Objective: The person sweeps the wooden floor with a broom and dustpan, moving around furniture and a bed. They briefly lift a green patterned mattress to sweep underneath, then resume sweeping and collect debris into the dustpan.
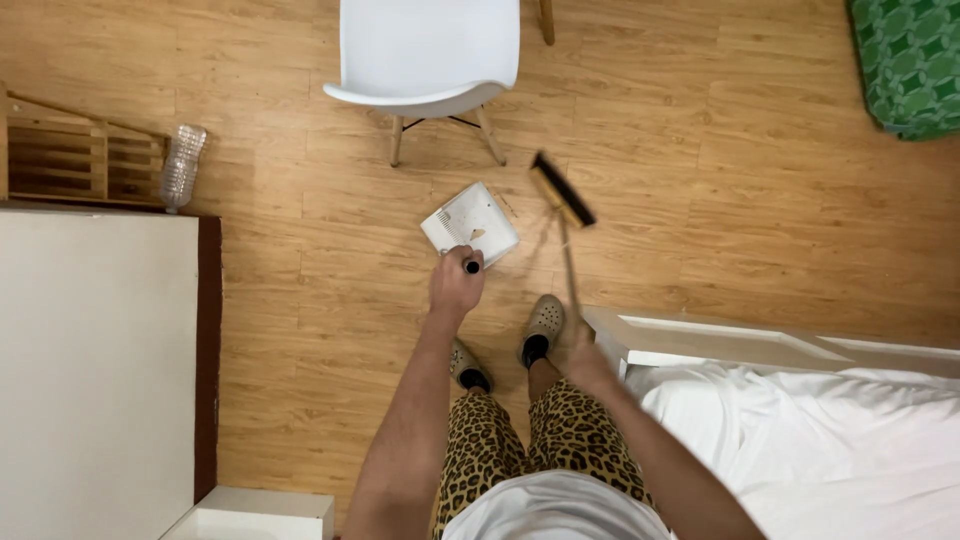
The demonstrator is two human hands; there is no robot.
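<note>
Nearest, the person's leopard-print shorts (530, 440) and two clogs (543, 322) stand on the wooden floor (330, 300), hemmed by a white bed (800, 440) on the right and a large white panel (95, 370) on the left. Between them runs a bare strip of floor. The left hand (456, 283) is closed around the black-tipped handle of a white dustpan (470, 224), which lies flat on the floor just ahead of the feet with a few specks inside. The right hand (578, 345) is gripping the thin stick of a broom (561, 190); its fingers are hard to see, probably wrapped round. The dark brush head rests just right of the dustpan. Beyond stand a white chair (428, 50), cut off at the top, a clear plastic bottle (182, 165) beside wooden slats (70, 155), and a green cushion (910, 60).
</note>
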